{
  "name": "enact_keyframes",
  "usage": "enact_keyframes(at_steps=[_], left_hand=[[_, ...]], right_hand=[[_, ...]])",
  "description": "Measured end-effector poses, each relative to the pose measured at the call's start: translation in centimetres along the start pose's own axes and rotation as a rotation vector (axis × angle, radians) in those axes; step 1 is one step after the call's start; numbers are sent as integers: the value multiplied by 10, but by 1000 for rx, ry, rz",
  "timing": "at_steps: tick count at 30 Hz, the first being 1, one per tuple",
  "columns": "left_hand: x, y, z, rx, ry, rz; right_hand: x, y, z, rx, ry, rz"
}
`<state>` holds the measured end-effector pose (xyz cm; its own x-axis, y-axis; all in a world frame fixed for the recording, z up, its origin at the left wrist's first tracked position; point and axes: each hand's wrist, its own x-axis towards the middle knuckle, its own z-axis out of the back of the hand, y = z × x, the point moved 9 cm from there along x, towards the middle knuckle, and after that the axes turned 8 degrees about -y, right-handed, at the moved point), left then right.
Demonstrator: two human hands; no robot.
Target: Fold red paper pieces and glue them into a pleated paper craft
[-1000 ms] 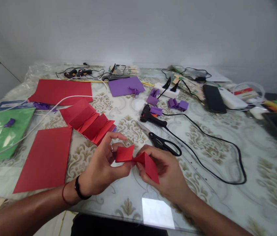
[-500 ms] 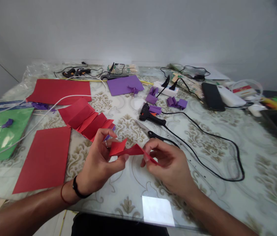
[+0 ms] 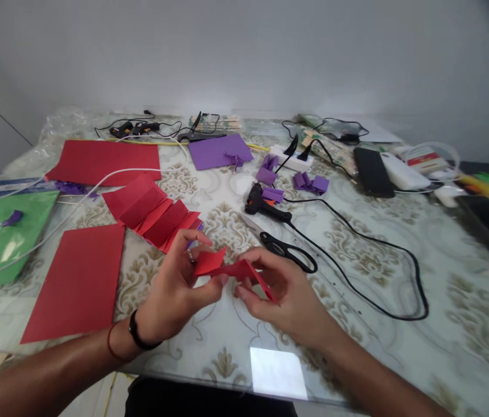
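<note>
A small folded strip of red paper (image 3: pixel 210 263) is stretched between my two hands above the table's front half. My left hand (image 3: pixel 179 289) pinches its left part between thumb and fingers. My right hand (image 3: pixel 279 292) grips the right part, where the strip bends down in a crease. Just beyond my left hand lies a larger pleated red paper (image 3: pixel 151 209), with a bit of purple under its right edge. Black-handled scissors (image 3: pixel 290 250) rest on the table behind my right hand, and a black glue gun (image 3: pixel 265 204) lies a little farther back.
Flat red sheets (image 3: pixel 77 278) and a green pack (image 3: pixel 5 237) lie at left. A purple sheet (image 3: pixel 220 152), folded purple pieces (image 3: pixel 309 182) and a white power strip (image 3: pixel 290 157) are farther back. The glue gun's cord (image 3: pixel 383 240) loops right. Phones (image 3: pixel 372 171) lie at far right.
My right hand has shifted slightly left along the red strip, and its fingers now lie behind the strip's right part. More of the scissors' handles shows. My left hand has hardly moved.
</note>
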<state>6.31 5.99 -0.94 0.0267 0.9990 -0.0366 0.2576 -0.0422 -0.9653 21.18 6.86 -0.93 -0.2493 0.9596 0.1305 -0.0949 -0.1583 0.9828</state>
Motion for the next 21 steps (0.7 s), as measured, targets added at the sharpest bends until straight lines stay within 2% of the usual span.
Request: enact_keyframes(at_steps=[3,6,21], left_hand=[[-4,7,-10,-2,76,31],[-5,7,-12,1,87,35],[3,3,3,0,78,15]], right_hand=[[-3,5,-6,-26,14,40],[-5,10,-6,-76,-7,74],[-5,10,8,-79,-117,-4]])
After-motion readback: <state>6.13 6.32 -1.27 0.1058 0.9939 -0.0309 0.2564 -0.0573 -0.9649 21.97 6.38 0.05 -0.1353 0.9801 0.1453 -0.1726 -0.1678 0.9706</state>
